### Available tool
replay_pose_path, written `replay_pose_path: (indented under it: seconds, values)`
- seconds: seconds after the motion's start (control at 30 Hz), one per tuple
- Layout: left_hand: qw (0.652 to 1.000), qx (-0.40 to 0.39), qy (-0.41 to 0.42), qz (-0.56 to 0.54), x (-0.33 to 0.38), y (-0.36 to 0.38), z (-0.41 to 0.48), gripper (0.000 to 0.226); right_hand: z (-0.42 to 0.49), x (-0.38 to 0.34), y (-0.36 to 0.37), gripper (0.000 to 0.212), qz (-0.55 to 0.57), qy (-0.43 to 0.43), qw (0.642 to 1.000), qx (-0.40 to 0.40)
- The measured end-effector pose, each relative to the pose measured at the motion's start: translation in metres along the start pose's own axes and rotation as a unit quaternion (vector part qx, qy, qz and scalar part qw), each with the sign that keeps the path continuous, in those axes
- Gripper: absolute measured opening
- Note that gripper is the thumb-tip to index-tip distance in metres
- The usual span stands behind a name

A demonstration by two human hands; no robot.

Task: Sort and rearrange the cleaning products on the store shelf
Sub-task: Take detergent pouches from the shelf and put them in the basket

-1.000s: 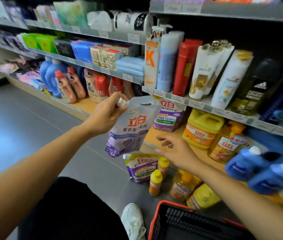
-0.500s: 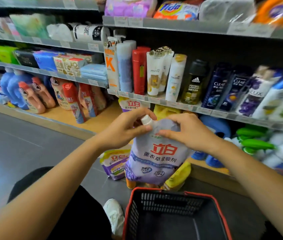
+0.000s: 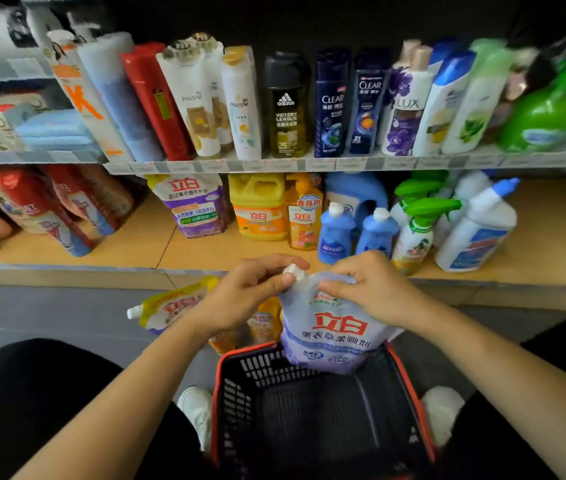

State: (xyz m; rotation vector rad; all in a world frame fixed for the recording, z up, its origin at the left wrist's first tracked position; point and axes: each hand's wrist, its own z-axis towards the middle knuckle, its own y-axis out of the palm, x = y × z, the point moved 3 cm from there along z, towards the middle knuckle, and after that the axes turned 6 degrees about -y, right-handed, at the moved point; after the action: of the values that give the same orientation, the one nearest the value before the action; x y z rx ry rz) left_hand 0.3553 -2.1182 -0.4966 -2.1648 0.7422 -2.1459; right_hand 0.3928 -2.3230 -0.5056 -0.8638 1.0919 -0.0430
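Two hands hold one pouch (image 3: pixel 333 327) in our head view. Our left hand (image 3: pixel 243 296) pinches the white cap (image 3: pixel 294 271) at the top of the pouch with thumb and fingers. Our right hand (image 3: pixel 375 289) grips the top edge of the pouch just beside the cap, with its fingers curled.

The pouch hangs upright over the far end of the basket (image 3: pixel 216 403). Its bottom dips past the far rim. We cannot tell if it touches the basket.

On the floor just past the basket, to the left, lies a second pouch (image 3: pixel 167 306), yellow and purple, tipped on its side. Some orange bottles (image 3: pixel 262 327) stand between it and the basket, partly hidden by our left hand.

Farther past the basket is the low shelf (image 3: pixel 136 247). On it, straight out from the basket, stand a yellow jug (image 3: pixel 259 209) and two blue bottles (image 3: pixel 335 233). A spray bottle (image 3: pixel 416 233) with a green top stands a bit to the right of them.

A white shoe (image 3: pixel 195 410) sits at each side of the basket.
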Motion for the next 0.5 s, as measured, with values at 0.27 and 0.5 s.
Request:
replay_pose_path:
  seconds: [0.27,0.5]
  values:
    - [0.997,0.046,-0.048,0.039,-0.029,0.02,0.015,0.023,-0.006,0.019,0.004,0.039,-0.099,-0.004,0.995,-0.024]
    - [0.988,0.096,-0.116,0.044,-0.037,0.026,0.016,0.042,-0.009,0.026,0.015,0.048,-0.067,0.003,0.996,-0.059]
